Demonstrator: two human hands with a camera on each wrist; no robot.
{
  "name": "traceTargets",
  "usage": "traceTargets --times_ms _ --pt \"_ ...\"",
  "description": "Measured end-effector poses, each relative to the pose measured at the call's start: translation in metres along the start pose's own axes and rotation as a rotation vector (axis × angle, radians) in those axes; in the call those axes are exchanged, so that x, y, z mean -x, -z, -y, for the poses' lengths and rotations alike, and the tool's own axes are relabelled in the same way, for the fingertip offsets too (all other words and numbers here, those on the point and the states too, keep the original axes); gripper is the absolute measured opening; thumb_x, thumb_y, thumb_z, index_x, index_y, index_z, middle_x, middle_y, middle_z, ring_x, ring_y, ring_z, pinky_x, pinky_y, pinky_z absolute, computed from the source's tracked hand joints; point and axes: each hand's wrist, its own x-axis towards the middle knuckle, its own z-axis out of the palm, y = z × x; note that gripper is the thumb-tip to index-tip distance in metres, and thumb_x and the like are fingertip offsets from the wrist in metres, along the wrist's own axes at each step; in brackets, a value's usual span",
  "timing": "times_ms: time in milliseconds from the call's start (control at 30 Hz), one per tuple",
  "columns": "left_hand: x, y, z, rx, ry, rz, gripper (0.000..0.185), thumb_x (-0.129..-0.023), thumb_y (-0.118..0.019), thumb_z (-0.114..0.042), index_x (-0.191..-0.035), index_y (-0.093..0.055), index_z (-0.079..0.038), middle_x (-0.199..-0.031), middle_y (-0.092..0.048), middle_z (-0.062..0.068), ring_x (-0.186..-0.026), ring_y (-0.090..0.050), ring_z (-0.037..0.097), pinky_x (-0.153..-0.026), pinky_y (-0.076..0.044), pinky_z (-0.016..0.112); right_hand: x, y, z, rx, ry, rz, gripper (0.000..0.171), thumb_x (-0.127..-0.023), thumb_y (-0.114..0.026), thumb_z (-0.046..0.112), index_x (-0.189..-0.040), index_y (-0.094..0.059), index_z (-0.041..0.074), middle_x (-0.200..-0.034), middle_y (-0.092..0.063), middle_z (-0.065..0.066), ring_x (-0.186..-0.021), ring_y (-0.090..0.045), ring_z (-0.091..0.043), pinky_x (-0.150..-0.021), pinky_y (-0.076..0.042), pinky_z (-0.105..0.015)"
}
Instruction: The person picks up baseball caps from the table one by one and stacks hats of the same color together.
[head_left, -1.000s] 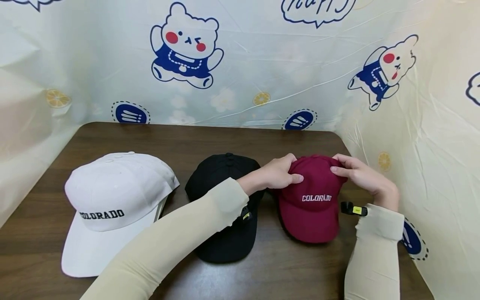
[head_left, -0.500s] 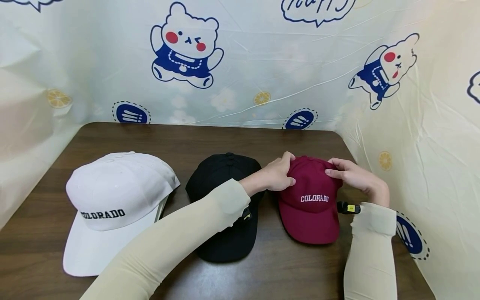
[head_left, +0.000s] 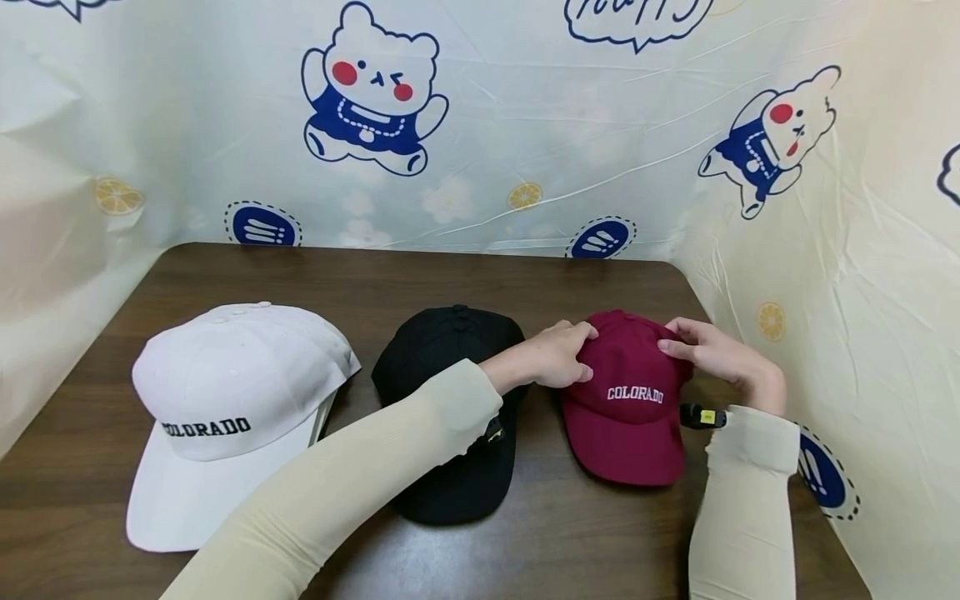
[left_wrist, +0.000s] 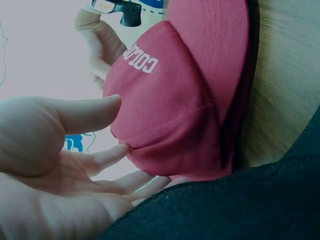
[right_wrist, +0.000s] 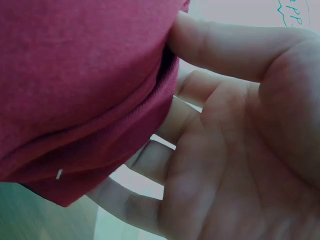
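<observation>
A maroon baseball cap (head_left: 628,375) with white COLORADO lettering sits on the right of the table, brim toward me. My left hand (head_left: 547,354) reaches across to the cap's left side. In the left wrist view, its thumb (left_wrist: 95,112) and nearly straight fingers (left_wrist: 107,157) touch the side of the crown; the farther fingertips are partly hidden. My right hand (head_left: 723,358) holds the cap's right side. In the right wrist view, the thumb (right_wrist: 210,45) lies on the front of the fabric, with the fingers (right_wrist: 155,160) curled behind the edge.
A black cap (head_left: 427,354) lies under my left forearm, partly covered by it. At the far left sits a white COLORADO cap (head_left: 232,375), larger in view. The brown table (head_left: 450,275) is bounded by a printed sheet (head_left: 487,125) at the back and sides.
The maroon cap has shifted slightly back and forth sideways, ending a little to the right. My left thumb has slid from the crown's front to its left edge; the right hand still holds its side.
</observation>
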Motion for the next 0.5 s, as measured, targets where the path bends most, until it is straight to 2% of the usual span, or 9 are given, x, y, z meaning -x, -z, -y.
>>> traceTargets --times_ms 267,400,500 --pt "0.003 0.006 0.001 -0.033 -0.034 0.039 0.061 -0.108 -0.061 -0.019 -0.164 -0.038 -0.009 -0.165 -0.04 0.012 -0.151 -0.038 0.022 -0.121 -0.036 0.034 0.007 0.004 -0.002 0.065 -0.004 -0.019 0.033 -0.11 -0.057 0.024 -0.133 -0.053 0.0 -0.112 -0.064 -0.015 -0.098 -0.063 -0.026 -0.084 -0.059 -0.041" --pt "0.013 0.021 0.004 -0.018 -0.082 0.028 0.06 -0.11 -0.059 -0.019 -0.164 -0.036 -0.007 -0.167 -0.037 0.014 -0.155 -0.034 0.025 -0.124 -0.033 0.039 0.01 0.008 0.001 0.176 0.027 -0.063 0.039 -0.11 -0.058 0.027 -0.138 -0.053 0.0 -0.12 -0.065 -0.017 -0.105 -0.062 -0.029 -0.086 -0.056 -0.035" --pt "0.025 0.038 0.01 -0.021 -0.116 -0.011 0.059 -0.111 -0.057 -0.022 -0.164 -0.035 -0.008 -0.168 -0.037 0.014 -0.156 -0.034 0.027 -0.125 -0.032 0.042 0.013 0.01 0.005 0.23 0.032 -0.085 0.045 -0.111 -0.056 0.029 -0.144 -0.052 -0.001 -0.129 -0.065 -0.022 -0.115 -0.062 -0.034 -0.091 -0.053 -0.034"
